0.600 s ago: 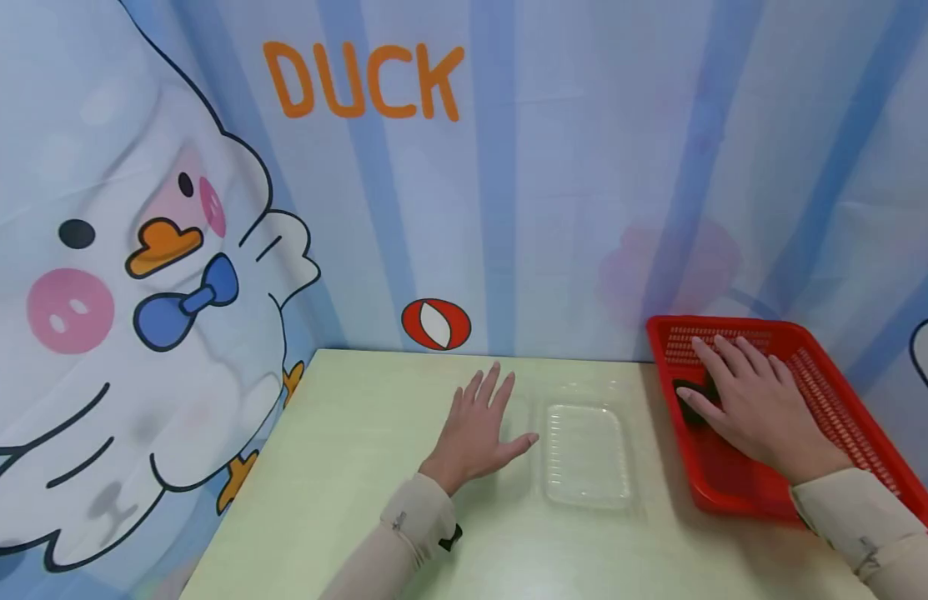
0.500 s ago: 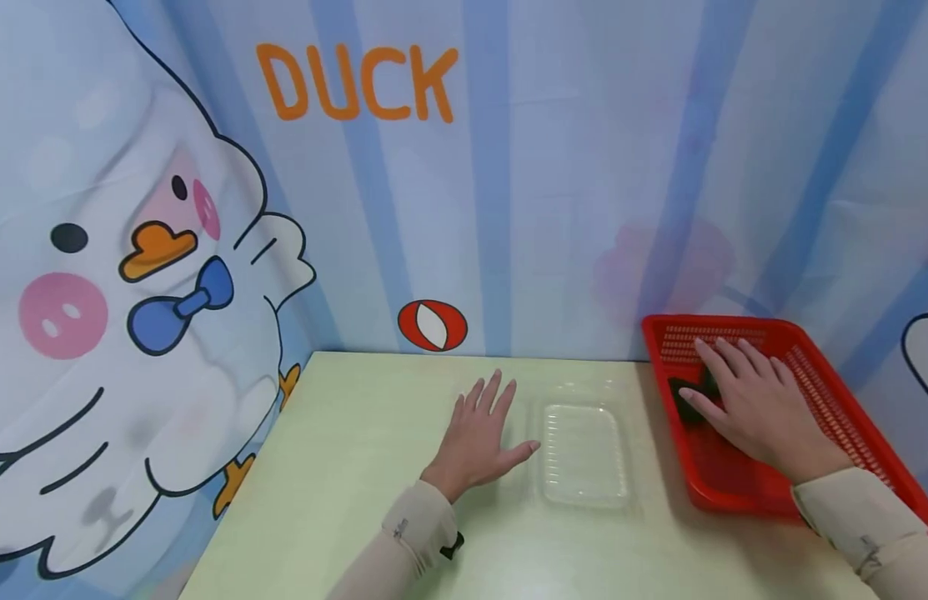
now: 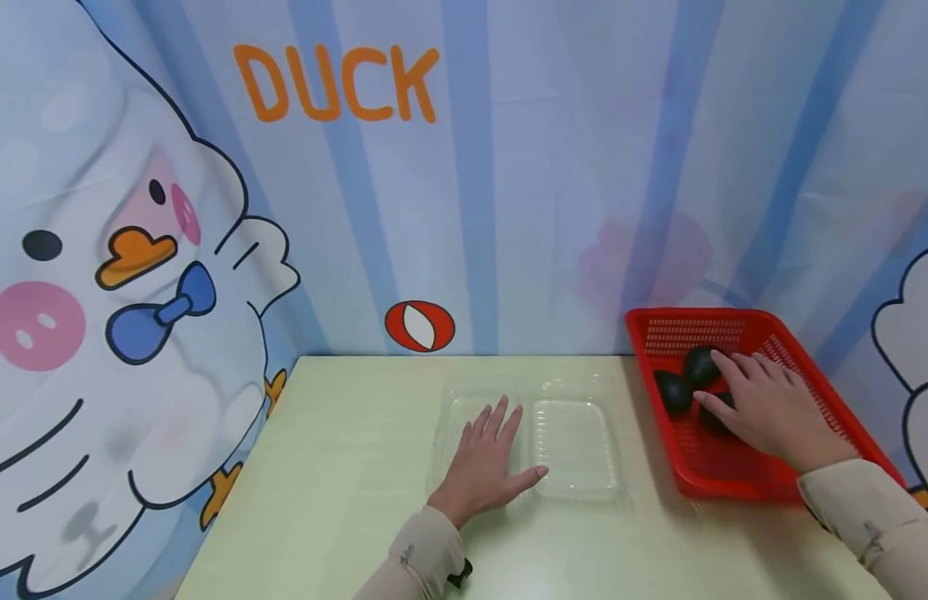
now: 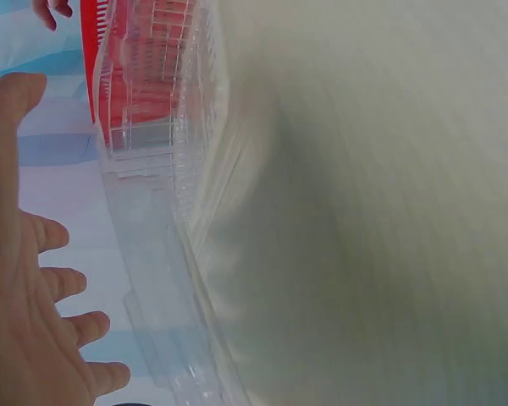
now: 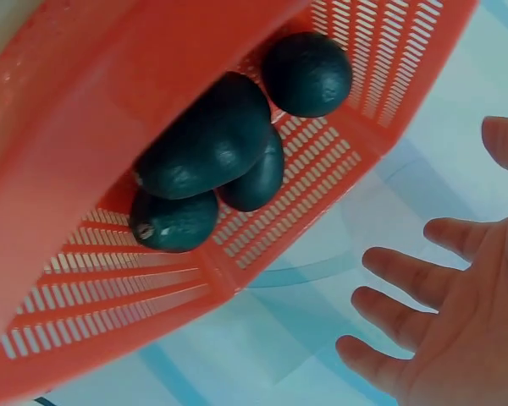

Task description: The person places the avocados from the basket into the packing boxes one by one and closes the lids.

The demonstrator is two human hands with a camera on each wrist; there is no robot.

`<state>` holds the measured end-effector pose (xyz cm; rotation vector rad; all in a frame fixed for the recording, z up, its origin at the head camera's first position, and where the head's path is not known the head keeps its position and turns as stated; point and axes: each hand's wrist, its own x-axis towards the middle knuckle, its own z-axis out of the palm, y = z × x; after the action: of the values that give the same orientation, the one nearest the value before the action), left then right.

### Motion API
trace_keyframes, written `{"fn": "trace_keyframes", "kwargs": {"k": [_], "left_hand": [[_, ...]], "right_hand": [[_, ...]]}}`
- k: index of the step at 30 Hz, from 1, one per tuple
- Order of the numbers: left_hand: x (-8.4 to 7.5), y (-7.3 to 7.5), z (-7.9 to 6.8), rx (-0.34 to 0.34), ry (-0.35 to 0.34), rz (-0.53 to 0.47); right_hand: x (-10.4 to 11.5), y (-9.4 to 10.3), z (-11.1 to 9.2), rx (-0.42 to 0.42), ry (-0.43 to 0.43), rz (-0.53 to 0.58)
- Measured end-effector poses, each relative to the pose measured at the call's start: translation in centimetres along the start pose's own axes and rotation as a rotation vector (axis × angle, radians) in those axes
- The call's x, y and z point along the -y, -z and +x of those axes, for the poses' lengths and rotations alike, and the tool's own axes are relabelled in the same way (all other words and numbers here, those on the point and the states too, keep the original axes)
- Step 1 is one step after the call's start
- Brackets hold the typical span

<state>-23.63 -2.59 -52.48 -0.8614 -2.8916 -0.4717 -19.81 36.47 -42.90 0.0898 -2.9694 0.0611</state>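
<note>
My left hand (image 3: 479,471) hovers over the left half of a clear plastic clamshell box (image 3: 576,450), fingers straight and spread, thumb pointing right. In the left wrist view the box (image 4: 157,245) stands open beside the fingers (image 4: 89,326), which hold nothing. My right hand (image 3: 779,412) is above the red basket (image 3: 722,471), its fingers loosely extended. Several dark avocados (image 3: 699,365) lie toward the basket's left side, one partly hidden under the thumb. The right wrist view shows the avocados (image 5: 207,139) in a cluster, with the right hand (image 5: 474,296) apart from them.
The basket has slotted walls (image 5: 372,76) and stands at the right of the pale yellow table (image 3: 343,467). Behind the table hangs a striped blue cloth (image 3: 539,208) with a printed duck (image 3: 118,333).
The head view has turned slightly right. My right hand has shifted right over the basket, uncovering more avocados. My left hand has moved slightly nearer and to the right over the box.
</note>
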Motion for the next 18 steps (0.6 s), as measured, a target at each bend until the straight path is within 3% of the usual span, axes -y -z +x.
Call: {"fn": "trace_keyframes", "kwargs": {"k": [18], "left_hand": [[-1.0, -1.7, 0.0, 0.028, -0.01, -0.011]], "right_hand": [[-3.6, -0.9, -0.9, 0.239, -0.139, 0.054]]}}
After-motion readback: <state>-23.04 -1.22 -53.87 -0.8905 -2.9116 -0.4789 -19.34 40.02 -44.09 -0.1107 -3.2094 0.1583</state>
